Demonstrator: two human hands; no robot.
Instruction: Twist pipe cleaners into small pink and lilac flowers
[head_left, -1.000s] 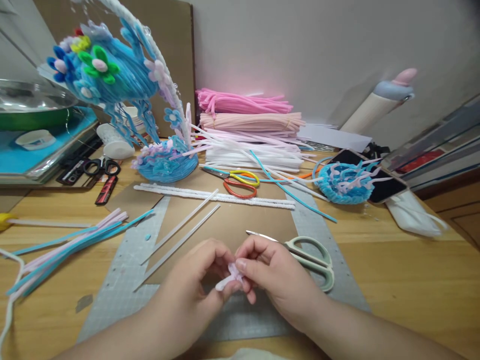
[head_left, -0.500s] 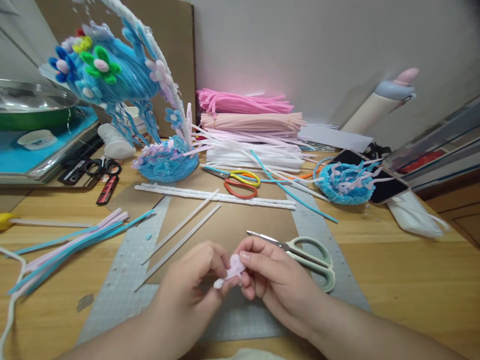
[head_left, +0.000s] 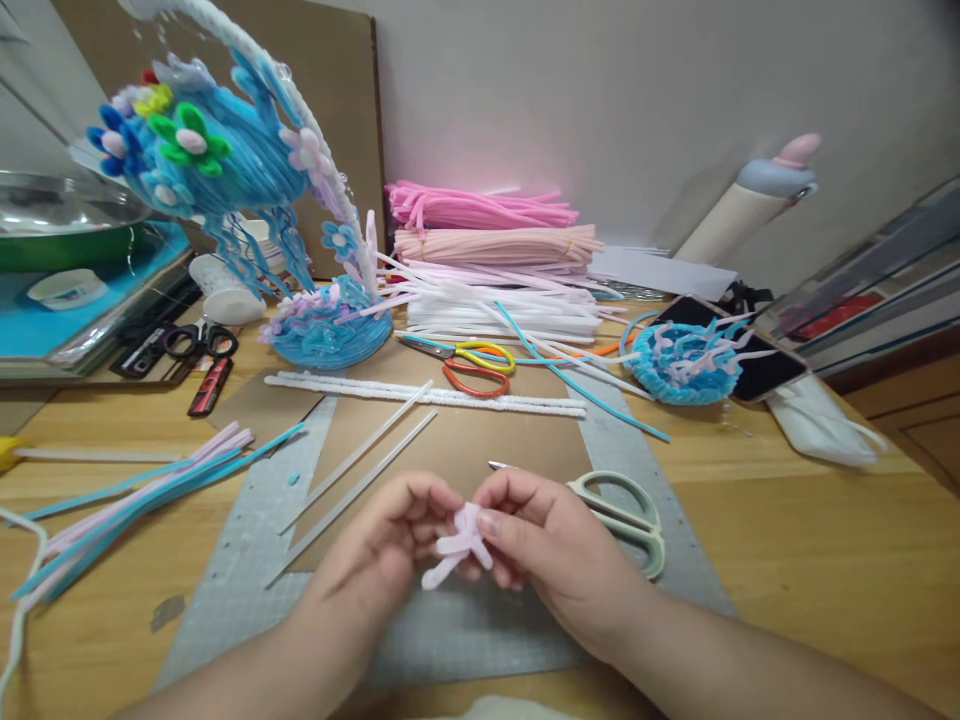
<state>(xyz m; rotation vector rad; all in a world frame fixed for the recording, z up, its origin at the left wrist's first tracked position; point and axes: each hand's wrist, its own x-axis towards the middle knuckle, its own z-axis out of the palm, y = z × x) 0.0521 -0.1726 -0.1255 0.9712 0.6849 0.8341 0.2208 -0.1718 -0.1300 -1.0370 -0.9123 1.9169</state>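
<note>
A small, pale pink pipe-cleaner piece (head_left: 463,543), bent into a loop with several short legs splayed downward, is between my hands over the cutting mat (head_left: 450,640). My right hand (head_left: 559,550) pinches its upper right side between thumb and forefinger. From the left, my left hand (head_left: 382,560) curls around it, with fingertips at its top edge and behind it. Green-handled scissors (head_left: 622,520) lie just beyond my right hand, their blades partly hidden. Two thin translucent sticks (head_left: 360,500) rest on brown cardboard (head_left: 495,440) past my left hand.
Red-and-yellow scissors (head_left: 480,365) and white pipe-cleaner strips (head_left: 517,402) lie ahead. Pipe-cleaner bundles (head_left: 495,248) are stacked by the wall. A blue jellyfish-like craft (head_left: 232,170) stands at left, a blue woven piece (head_left: 682,375) at right. Loose pipe cleaners (head_left: 150,500) lie left.
The pink piece has turned so its legs now point down and apart. My left hand's fingers have loosened and shifted slightly left. The view has moved a little.
</note>
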